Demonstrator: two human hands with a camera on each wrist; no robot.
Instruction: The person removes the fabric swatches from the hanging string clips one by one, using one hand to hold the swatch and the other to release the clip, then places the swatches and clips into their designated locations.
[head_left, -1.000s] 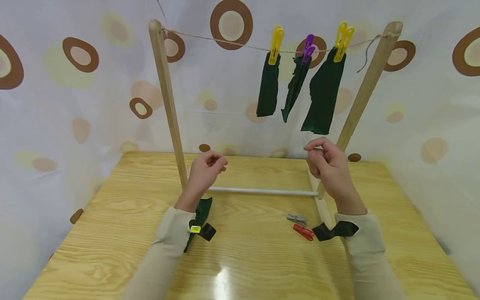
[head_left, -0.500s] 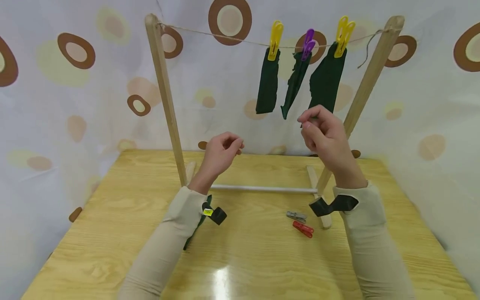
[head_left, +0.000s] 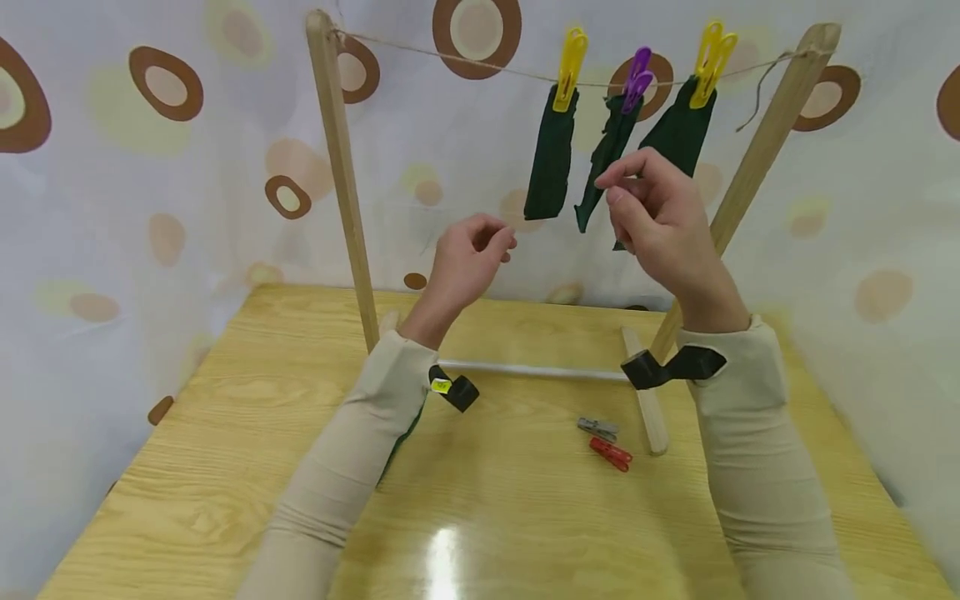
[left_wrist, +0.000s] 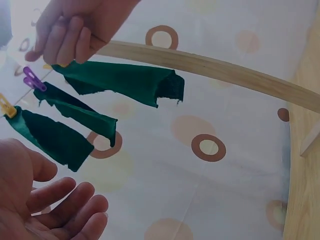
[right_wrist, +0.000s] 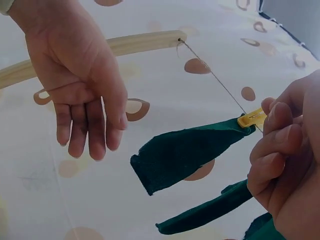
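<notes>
Three dark green cloths hang from a string [head_left: 465, 59]: a left cloth [head_left: 551, 158], a narrow middle cloth [head_left: 615, 129] and a wider right cloth [head_left: 682, 125]. Yellow clothespins [head_left: 570, 71] hold the outer two, a purple clothespin [head_left: 637, 82] the middle one. My left hand [head_left: 468, 258], holding nothing, is raised left of the cloths with fingers loosely bent. In front of the right cloth, my right hand [head_left: 663, 221] is also raised and loosely curled, with nothing in it. In the left wrist view the left hand [left_wrist: 50, 195] has spread fingers, below the left cloth [left_wrist: 52, 137].
Wooden posts [head_left: 341, 167] at both sides carry the string, joined low by a pale rod [head_left: 536, 369]. A grey clothespin [head_left: 597, 429] and a red clothespin [head_left: 611, 454] lie on the wooden table [head_left: 510, 517]. Another green cloth [head_left: 405, 437] is partly hidden under the left forearm.
Both hands have risen toward the hanging cloths. The left hand has also moved right, and the right hand now overlaps the right cloth in the head view.
</notes>
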